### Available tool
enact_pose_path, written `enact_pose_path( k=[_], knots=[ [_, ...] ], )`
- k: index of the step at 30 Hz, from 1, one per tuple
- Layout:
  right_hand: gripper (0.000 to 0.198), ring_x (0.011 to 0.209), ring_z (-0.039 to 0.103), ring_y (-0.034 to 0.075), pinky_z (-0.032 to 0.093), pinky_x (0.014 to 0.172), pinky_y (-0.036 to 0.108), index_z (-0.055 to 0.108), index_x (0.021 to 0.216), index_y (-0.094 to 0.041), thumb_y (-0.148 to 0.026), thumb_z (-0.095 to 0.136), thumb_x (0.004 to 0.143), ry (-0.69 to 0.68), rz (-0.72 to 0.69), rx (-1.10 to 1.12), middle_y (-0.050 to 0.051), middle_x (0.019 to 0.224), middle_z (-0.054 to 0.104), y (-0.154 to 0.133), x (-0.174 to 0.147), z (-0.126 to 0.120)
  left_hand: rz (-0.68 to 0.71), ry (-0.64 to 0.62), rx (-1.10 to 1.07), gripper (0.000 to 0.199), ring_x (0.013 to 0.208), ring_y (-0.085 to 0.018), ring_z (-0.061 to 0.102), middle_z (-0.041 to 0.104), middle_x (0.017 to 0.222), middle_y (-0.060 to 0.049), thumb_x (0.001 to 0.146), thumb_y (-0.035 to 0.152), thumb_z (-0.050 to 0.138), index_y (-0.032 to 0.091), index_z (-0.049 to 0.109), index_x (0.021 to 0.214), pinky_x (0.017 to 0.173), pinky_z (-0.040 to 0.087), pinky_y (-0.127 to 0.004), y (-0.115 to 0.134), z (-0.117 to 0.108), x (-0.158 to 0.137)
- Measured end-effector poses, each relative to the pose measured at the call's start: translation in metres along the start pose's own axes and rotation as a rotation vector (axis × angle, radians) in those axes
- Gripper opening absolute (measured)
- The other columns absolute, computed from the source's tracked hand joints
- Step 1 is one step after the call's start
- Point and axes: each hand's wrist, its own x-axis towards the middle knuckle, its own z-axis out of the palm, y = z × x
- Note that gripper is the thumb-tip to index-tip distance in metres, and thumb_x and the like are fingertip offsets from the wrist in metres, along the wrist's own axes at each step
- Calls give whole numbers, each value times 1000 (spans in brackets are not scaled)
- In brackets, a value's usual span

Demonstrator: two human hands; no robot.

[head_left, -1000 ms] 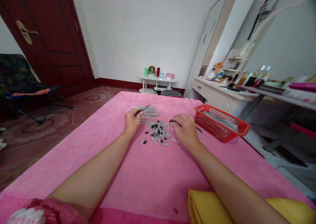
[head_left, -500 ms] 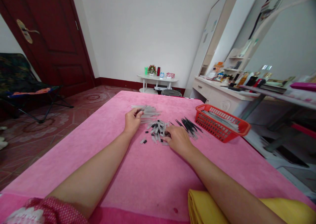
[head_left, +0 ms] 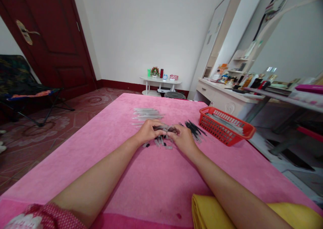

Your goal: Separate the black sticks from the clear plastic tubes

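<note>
My left hand (head_left: 149, 132) is closed round a slim translucent pen barrel (head_left: 161, 126), held level above a heap of clear and black pen caps (head_left: 158, 142). Against the barrel's right end, my right hand (head_left: 180, 135) is pinched on a small piece that its fingers mostly hide. Both sets of fingertips almost meet over the heap, covering part of it. Behind my left hand lies a row of translucent pen barrels (head_left: 147, 114). Thin black refills (head_left: 194, 129) lie in a bunch just right of my right hand.
On the pink cloth-covered table (head_left: 141, 182), an orange-red plastic basket (head_left: 222, 131) holding long pale sticks stands at the right. Folded yellow cloth (head_left: 209, 212) lies at the near right edge, under my right forearm. A low white table (head_left: 161, 80) stands by the far wall.
My left hand has moved right and nearer from the barrel row, carrying a pen barrel to my right hand. My right hand has lifted slightly from the cap heap.
</note>
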Motion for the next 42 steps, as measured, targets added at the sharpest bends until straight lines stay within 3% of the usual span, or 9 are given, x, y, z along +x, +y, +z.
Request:
enact_pose_path(
  k=[5,12,17,24,30,35,42],
  knots=[
    [16,67,61,14,45,63,24,62,82,-16,-13,60,67,15,2,137,1,74,67,0,-1,1,-26,-42,-84,23,72,-17,63,71,81,-6,76,29,68,12,73,90,66,46,-25,-2,0,-2],
    [26,60,59,13,43,59,24,61,93,-19,-15,62,67,37,7,9,-2,68,64,-1,-1,-7,-74,-13,-21,23,78,-20,64,72,86,-8,76,29,66,11,73,90,72,48,-28,-5,-5,-3],
    [27,71,63,17,46,68,28,67,97,-16,-17,60,71,91,13,-45,3,78,69,12,3,-11,-85,-2,71,24,74,-19,63,71,81,-8,77,31,65,13,73,90,70,48,-28,-17,-21,-5],
    [22,84,64,20,47,78,32,72,89,-17,-16,54,76,37,-67,-72,6,90,72,15,2,-10,-138,-34,167,35,84,-21,65,72,96,-8,71,37,71,16,71,100,75,50,-31,-34,-36,-12],
    [21,77,63,18,48,74,31,69,89,-16,-16,56,73,58,-11,58,6,86,71,4,1,-5,5,-45,359,34,96,-21,64,70,104,-9,91,37,45,21,69,108,85,47,-33,-20,-31,-6],
    [14,69,62,16,48,67,28,66,81,-15,-18,57,70,77,8,130,5,78,70,2,2,-4,101,-108,451,32,102,-22,62,71,103,-7,91,37,45,22,70,105,89,45,-34,-8,-19,-3],
    [12,68,61,16,48,68,28,65,78,-16,-18,58,69,73,-3,109,4,76,69,0,1,-5,106,-99,441,30,96,-22,63,72,94,-7,89,36,47,21,72,98,86,46,-33,-4,-14,-4]
  ],
)
